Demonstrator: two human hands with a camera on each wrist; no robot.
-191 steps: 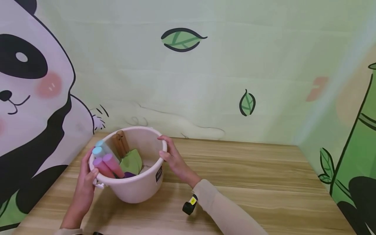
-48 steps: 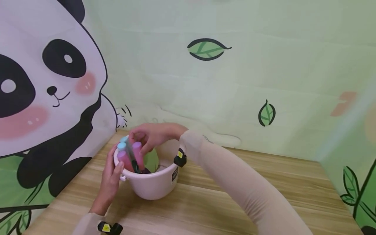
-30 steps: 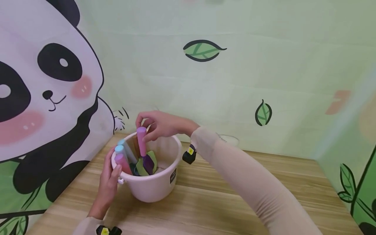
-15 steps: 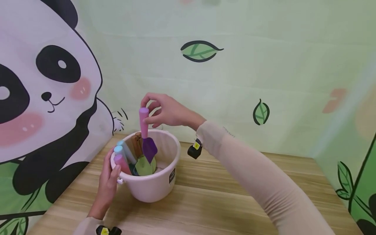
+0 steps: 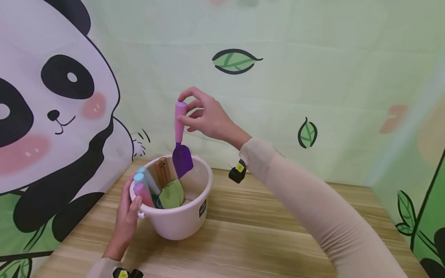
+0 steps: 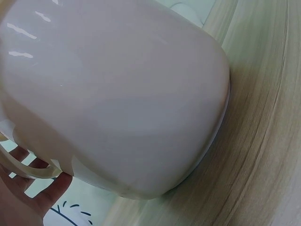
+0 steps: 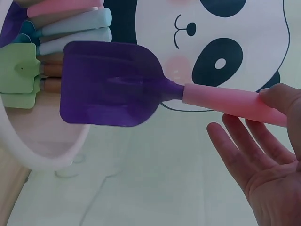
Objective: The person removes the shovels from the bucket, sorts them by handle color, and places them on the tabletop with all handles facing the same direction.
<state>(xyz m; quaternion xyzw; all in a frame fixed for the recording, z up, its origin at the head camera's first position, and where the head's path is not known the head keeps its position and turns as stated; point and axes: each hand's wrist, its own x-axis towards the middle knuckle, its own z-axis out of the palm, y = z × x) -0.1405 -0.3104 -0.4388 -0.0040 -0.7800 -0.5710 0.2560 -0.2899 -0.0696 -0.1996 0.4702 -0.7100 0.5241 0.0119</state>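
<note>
My right hand (image 5: 210, 117) pinches a small shovel by its pink handle, thumb and fingers near the handle's top. The shovel's purple blade (image 5: 182, 159) points down and overlaps the far inside wall of a white bucket (image 5: 175, 224). The right wrist view shows that blade (image 7: 113, 84) face on. My left hand (image 5: 128, 210) grips the bucket's left rim; the left wrist view has its fingers (image 6: 52, 193) at the bucket's handle. Inside lean another pink-handled shovel (image 5: 143, 194), light blue handles (image 5: 140, 178), and green shovels (image 5: 171, 195) with wooden handles (image 5: 162, 172).
The bucket stands on a wood-grain table (image 5: 250, 247), towards its left side. A pale green backdrop (image 5: 267, 92) with a cartoon panda (image 5: 101, 143) and leaves rises behind and beside the table. Small black devices (image 5: 237, 172) are strapped at both wrists.
Earlier both hands held the bucket. My right hand then reached in, took the purple-bladed shovel by its handle and lifted it up and slightly right. The left hand has stayed on the rim.
</note>
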